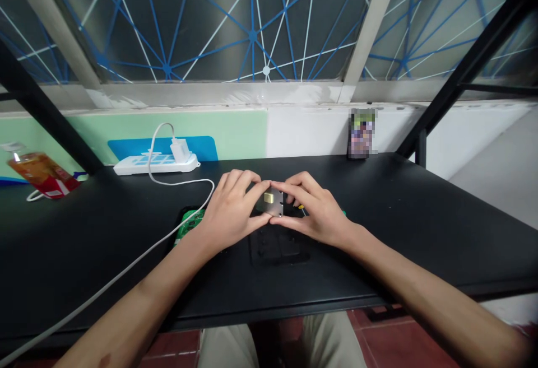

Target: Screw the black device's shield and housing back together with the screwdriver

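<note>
Between my two hands is a small silvery metal plate (pixel 276 204) with a gold-coloured block on its face and small notches or holes along its right edge. My left hand (pixel 233 205) pinches its left side, with fingers at the top and thumb at the bottom. From the right, my right hand (pixel 315 208) grips it the same way. Green circuit boards (pixel 190 226) in a black tray lie partly hidden behind my left hand and wrist. A black, tray-like shape (pixel 279 247) lies just below the plate. Something small and yellow (pixel 301 208) shows beside my right fingers.
A white power strip (pixel 157 163) with a plugged-in charger stands at the back left. Its white cable (pixel 143 253) runs across the black table (pixel 403 217) past my left arm. A drink bottle (pixel 44 175) is at far left; a pixelated upright object (pixel 361 134) leans against the wall.
</note>
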A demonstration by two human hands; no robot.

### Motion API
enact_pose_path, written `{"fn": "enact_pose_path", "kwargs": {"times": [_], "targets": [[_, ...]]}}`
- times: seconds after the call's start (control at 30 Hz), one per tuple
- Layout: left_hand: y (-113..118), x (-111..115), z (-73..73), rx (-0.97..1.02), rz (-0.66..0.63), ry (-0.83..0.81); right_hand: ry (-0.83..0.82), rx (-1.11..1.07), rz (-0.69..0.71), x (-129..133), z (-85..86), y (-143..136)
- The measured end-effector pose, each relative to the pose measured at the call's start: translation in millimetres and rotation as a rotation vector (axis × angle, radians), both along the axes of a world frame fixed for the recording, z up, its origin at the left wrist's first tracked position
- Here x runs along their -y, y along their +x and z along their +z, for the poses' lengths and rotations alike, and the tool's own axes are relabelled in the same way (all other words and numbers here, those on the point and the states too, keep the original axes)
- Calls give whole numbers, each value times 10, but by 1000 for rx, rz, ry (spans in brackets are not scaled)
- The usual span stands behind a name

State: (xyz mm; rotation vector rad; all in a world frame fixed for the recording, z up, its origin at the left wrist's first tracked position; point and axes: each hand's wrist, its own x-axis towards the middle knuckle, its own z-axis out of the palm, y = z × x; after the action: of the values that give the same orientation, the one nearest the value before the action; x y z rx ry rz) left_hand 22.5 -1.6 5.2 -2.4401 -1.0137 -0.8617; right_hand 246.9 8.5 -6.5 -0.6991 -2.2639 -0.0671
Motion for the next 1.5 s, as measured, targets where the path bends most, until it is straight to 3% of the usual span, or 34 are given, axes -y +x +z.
{"fn": "enact_pose_path", "kwargs": {"times": [0.27, 0.5, 0.67, 1.1, 1.5], "targets": [[8, 8, 32, 186, -70, -102, -249, -20, -7, -93, -62, 24], [36, 15, 19, 272, -200, -228, -285, -8, 68, -106, -140, -20], [43, 2, 1, 285, -243, -224, -278, -44, 94, -134, -150, -16], [-22, -7, 64, 241, -215, -206, -284, -16, -12, -165, -121, 36], [-155, -132, 30, 90, -58, -248, -277, -46, -75, -158, -46, 64]]}}
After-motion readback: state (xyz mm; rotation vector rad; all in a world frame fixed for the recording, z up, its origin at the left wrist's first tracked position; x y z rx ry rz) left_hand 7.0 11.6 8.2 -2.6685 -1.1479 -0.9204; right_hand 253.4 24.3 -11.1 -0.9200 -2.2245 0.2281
